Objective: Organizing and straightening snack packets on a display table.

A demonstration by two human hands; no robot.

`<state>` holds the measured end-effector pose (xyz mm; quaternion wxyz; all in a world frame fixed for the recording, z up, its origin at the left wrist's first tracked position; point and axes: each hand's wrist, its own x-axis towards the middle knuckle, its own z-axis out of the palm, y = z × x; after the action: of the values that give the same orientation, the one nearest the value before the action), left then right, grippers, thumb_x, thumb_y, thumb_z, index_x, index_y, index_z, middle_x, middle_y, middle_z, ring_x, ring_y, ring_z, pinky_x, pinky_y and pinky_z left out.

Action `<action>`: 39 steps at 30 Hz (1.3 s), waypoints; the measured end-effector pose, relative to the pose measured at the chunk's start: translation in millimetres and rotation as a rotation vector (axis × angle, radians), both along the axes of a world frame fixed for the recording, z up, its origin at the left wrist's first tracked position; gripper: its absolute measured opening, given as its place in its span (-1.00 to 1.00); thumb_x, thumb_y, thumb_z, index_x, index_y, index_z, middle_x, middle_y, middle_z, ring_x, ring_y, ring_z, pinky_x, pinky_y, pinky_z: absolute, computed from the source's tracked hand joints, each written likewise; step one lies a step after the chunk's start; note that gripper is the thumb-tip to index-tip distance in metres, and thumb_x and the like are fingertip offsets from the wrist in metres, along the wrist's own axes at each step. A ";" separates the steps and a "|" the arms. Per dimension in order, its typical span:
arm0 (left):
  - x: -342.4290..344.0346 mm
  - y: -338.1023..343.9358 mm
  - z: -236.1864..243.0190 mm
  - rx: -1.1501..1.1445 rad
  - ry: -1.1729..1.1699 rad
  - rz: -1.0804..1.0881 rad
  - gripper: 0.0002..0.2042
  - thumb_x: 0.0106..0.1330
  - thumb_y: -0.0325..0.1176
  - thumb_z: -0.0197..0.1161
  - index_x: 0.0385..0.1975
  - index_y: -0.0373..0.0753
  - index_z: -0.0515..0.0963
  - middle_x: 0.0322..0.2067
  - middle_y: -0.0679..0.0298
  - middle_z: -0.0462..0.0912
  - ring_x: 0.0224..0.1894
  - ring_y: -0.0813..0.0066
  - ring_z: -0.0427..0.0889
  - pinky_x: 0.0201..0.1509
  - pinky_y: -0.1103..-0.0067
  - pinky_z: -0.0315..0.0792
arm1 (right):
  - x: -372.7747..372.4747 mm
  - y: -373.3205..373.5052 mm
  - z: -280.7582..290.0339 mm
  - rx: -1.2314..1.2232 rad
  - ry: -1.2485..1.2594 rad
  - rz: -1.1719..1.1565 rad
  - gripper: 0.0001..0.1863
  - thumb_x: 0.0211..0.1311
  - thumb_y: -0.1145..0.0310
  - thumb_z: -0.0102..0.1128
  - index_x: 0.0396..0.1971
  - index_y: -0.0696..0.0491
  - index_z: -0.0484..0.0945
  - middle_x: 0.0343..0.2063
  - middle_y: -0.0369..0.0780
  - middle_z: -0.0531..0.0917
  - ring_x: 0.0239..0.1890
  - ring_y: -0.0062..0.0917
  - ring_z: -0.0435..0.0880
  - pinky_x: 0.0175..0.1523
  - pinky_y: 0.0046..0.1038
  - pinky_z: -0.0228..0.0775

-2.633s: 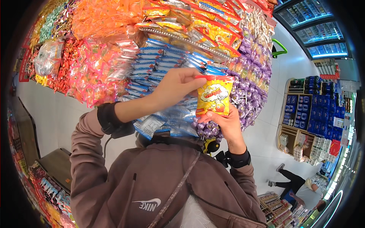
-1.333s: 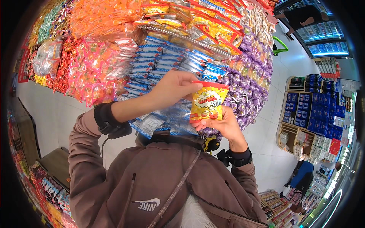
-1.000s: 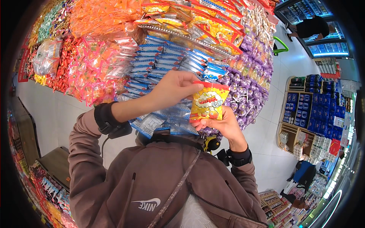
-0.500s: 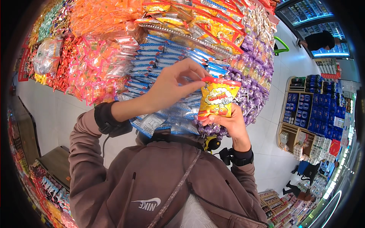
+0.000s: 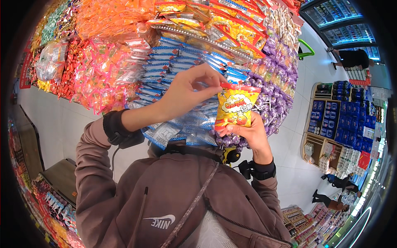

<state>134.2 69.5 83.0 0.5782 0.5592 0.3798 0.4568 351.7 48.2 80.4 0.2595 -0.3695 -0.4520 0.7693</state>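
Note:
A small yellow snack packet (image 5: 235, 106) with a red top seam and a cartoon print is held upright in front of a hanging display of sweets. My left hand (image 5: 188, 93) pinches the packet's red top edge with fingertips. My right hand (image 5: 246, 132) grips its bottom edge from below. Behind the packet hang rows of blue-and-white packets (image 5: 167, 66) and purple-wrapped sweets (image 5: 277, 87).
Orange and pink sweet bags (image 5: 103, 49) fill the display's left, yellow-and-red packets (image 5: 223, 25) its top. A low shelf of blue boxes (image 5: 343, 124) stands at right on the white floor. Other people (image 5: 351, 58) stand by coolers; another crouches (image 5: 335, 198) lower right.
The packet has shifted slightly up and to the right. My left hand moved from covering its top to pinching the red top seam. People in the background moved about.

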 end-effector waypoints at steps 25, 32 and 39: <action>0.0 -2.3 -4.3 0.094 -0.014 0.076 -0.92 0.11 -0.53 0.14 -0.52 -0.28 0.36 -0.30 0.27 0.52 -0.45 0.75 0.44 -0.56 0.79 0.33 | -2.3 -1.6 -1.4 0.003 0.024 0.012 -0.73 0.02 0.58 0.15 -0.22 0.25 0.41 -0.36 -0.12 0.59 -0.42 -0.50 0.61 -0.28 -0.52 0.47; -3.2 -3.1 -1.6 -0.017 0.015 0.014 -0.91 0.12 -0.50 0.15 -0.44 -0.21 0.38 -0.24 0.32 0.48 -0.22 0.70 0.43 -0.29 0.75 0.32 | -2.1 -1.4 -2.5 0.010 0.035 0.015 -0.73 0.01 0.58 0.16 -0.22 0.25 0.42 -0.37 -0.12 0.59 -0.42 -0.50 0.61 -0.28 -0.51 0.47; -3.9 -3.1 -1.2 -0.006 0.007 0.004 -0.93 0.11 -0.50 0.15 -0.44 -0.20 0.41 -0.25 0.33 0.48 -0.22 0.69 0.44 -0.30 0.75 0.31 | -2.9 -1.2 -1.2 0.006 0.026 0.020 -0.73 0.00 0.57 0.17 -0.23 0.25 0.42 -0.37 -0.13 0.59 -0.41 -0.50 0.61 -0.28 -0.51 0.47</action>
<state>130.4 66.4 81.8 0.5777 0.5582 0.3844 0.4549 348.8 47.0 79.2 0.2585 -0.3542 -0.4548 0.7752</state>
